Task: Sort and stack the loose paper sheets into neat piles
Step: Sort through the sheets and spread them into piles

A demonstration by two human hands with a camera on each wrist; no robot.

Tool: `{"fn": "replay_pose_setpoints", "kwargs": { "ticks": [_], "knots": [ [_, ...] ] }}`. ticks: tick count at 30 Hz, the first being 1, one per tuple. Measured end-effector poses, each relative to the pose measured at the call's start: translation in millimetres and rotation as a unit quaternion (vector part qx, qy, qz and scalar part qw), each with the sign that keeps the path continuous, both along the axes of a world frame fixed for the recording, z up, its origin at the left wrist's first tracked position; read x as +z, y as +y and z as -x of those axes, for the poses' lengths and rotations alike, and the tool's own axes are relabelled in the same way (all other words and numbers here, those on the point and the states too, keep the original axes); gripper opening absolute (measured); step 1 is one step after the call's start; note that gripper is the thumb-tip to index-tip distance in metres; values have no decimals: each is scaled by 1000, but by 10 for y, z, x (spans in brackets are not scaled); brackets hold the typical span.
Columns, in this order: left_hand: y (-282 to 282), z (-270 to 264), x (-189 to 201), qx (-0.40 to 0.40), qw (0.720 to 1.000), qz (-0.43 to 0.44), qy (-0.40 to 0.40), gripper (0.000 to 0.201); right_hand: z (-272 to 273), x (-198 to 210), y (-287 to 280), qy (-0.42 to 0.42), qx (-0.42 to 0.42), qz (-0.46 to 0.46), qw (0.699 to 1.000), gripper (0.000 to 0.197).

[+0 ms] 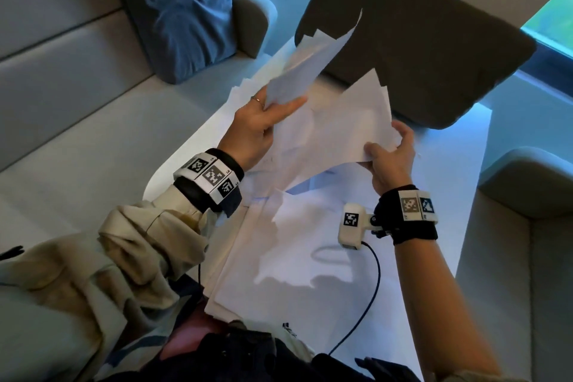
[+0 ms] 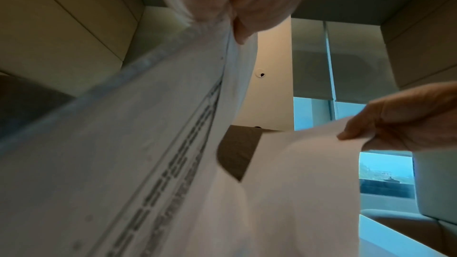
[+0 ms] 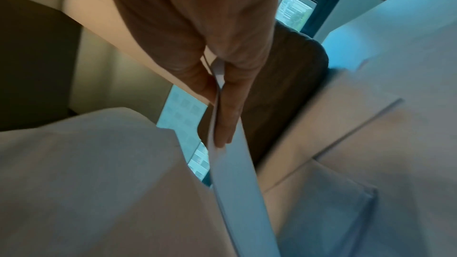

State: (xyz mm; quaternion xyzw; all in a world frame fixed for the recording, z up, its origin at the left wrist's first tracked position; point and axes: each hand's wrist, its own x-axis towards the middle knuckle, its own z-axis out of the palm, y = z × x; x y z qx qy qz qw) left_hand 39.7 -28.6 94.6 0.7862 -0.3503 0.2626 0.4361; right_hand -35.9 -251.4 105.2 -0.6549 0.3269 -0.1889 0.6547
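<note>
Printed lines run along the held sheet (image 2: 173, 163), but they are too blurred to read.

The far end of the white table (image 1: 449, 170) is closed off by a dark chair back (image 1: 412, 49). Its near half is covered by loose sheets (image 1: 294, 260), crossed by a black cable (image 1: 373, 288). Bare tabletop is left along the right edge.

The left hand (image 1: 254, 130) pinched a fanned bunch of sheets (image 1: 310, 62), lifted above the white table (image 1: 449, 183). The right hand (image 1: 392, 158) gripped another bunch (image 1: 350, 127) beside it. More paper (image 1: 288, 260) lay below, near a grey chair (image 1: 418, 49).
</note>
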Motion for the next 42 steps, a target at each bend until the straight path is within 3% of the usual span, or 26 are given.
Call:
{"fn": "replay_pose_setpoints", "kwargs": {
  "ticks": [2, 7, 11, 13, 17, 19, 21, 23, 26, 29, 33, 36, 40, 42],
  "knots": [
    [-17, 19, -25, -9, 1000, -14, 11, 51, 79, 152, 41, -23, -5, 13, 1000, 60],
    [-76, 199, 10, -52, 996, -13, 72, 38, 297, 457, 93, -79, 18, 6, 997, 37],
    [-176, 422, 10, -135, 973, -110, 148, 85, 411, 658, 164, -94, 41, -7, 995, 27],
    [-272, 520, -38, -138, 966, -155, 155, 98, 462, 737, 220, -110, 68, -34, 991, 23],
    [-410, 610, -149, -139, 971, -125, 146, 71, 577, 801, 313, -128, 160, -43, 978, 24],
    [-404, 637, -112, -132, 979, -65, 142, 61, 623, 777, 292, -133, 206, -17, 969, 34],
    [-367, 660, -10, -118, 985, -26, 119, 51, 655, 713, 175, -132, 233, 42, 963, 64],
    [-320, 674, 108, -116, 988, -16, 102, 50, 666, 635, 9, -99, 225, 177, 953, 96],
    [-277, 649, 208, -135, 986, -33, 91, 50, 686, 554, -217, -24, 162, 427, 889, 118],
    [-269, 632, 254, -175, 980, -46, 84, 49, 765, 596, -300, -25, 142, 501, 854, 99],
    [-309, 616, 252, -165, 982, -36, 81, 45, 867, 615, -213, -123, 165, 511, 834, 56],
    [-286, 581, 230, -134, 983, -15, 128, 46, 882, 579, -138, -191, 150, 540, 806, 27],
    [-230, 556, 287, -136, 966, 34, 216, 51, 868, 609, -201, -184, 152, 551, 799, 15],
    [-209, 547, 349, -140, 970, 38, 196, 55, 840, 650, -239, -156, 168, 564, 793, 14]
  ]
}}
